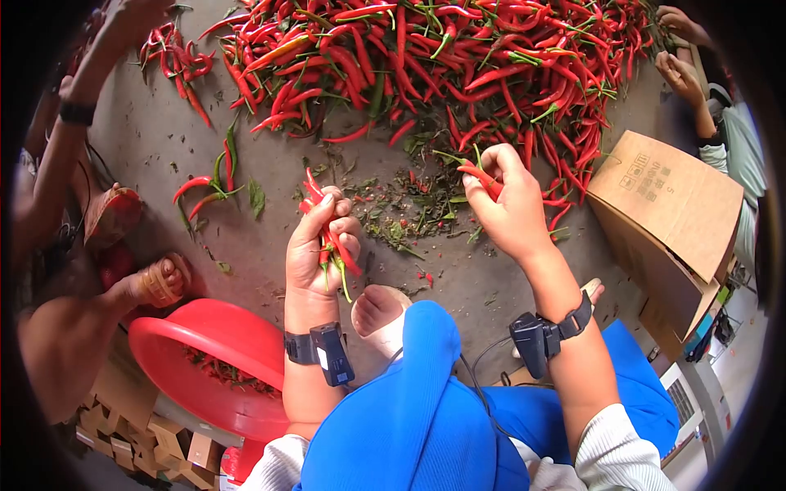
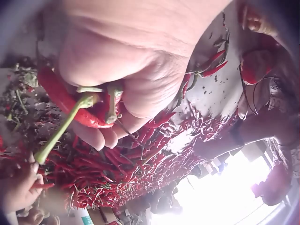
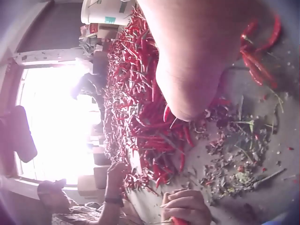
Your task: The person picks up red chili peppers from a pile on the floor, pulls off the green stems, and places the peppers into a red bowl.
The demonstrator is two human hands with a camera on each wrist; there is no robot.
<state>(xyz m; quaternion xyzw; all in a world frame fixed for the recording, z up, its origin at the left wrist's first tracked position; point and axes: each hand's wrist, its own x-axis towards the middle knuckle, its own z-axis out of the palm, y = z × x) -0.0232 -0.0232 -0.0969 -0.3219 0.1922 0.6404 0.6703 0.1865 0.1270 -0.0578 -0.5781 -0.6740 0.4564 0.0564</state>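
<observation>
My left hand (image 1: 322, 245) grips a small bunch of red chillies (image 1: 330, 233), their green stems poking out below the palm; in the left wrist view the chillies (image 2: 70, 105) and stems (image 2: 58, 136) sit under curled fingers. My right hand (image 1: 508, 200) pinches a single red chilli (image 1: 483, 176) with a green stem, held above the floor. A large heap of red chillies (image 1: 442, 57) covers the floor ahead of both hands. Green stem scraps (image 1: 401, 209) lie on the concrete between my hands.
A red plastic basin (image 1: 221, 360) holding some chillies stands at the lower left. A cardboard box (image 1: 667, 217) lies to the right. Other people's hands reach in at top left (image 1: 123, 24) and top right (image 1: 679, 57). A foot in a sandal (image 1: 155, 282) rests at left.
</observation>
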